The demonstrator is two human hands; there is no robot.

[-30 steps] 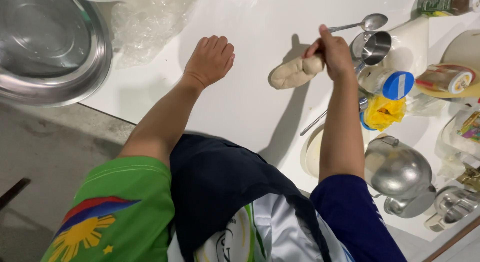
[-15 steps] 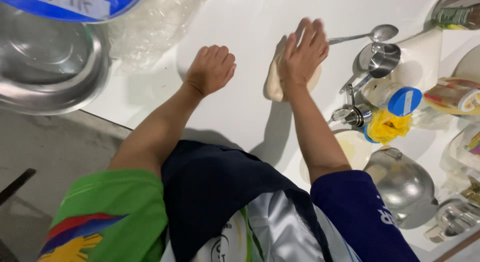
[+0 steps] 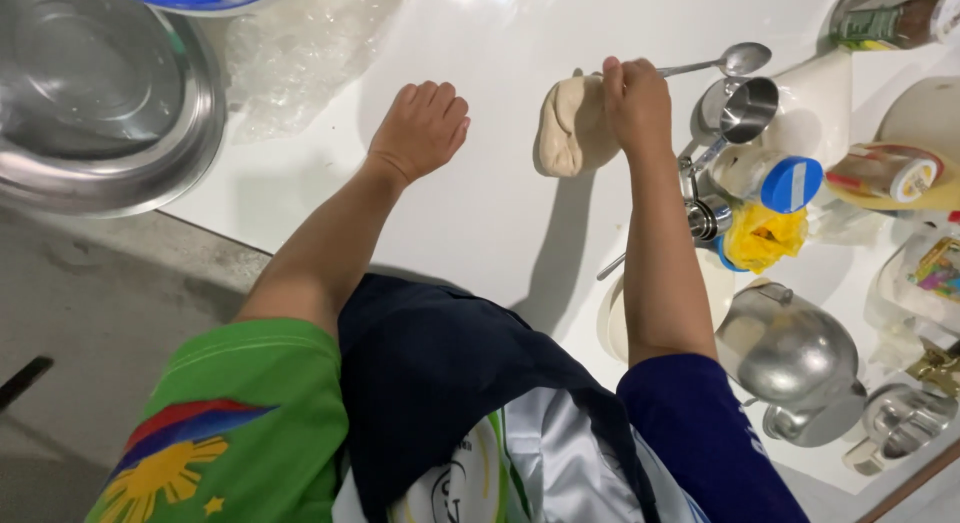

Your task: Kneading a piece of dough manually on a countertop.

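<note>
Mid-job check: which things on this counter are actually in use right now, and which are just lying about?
In use: dough, gripped by the right hand; left hand resting on the white counter.

Lying about: steel bowl, spoon, measuring cup, blue-lidded jar, metal kettle.

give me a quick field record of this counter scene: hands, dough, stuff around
surface: white countertop
left hand: loosely curled, resting on the countertop, holding nothing
right hand: closed grip on the edge of the pale beige dough lump
dough state: folded, lying on the countertop
far left: large round steel bowl, crinkled clear plastic sheet beside it
right of dough: metal spoon, steel measuring cup, white jar with blue lid
near right: shiny steel pitcher
</note>
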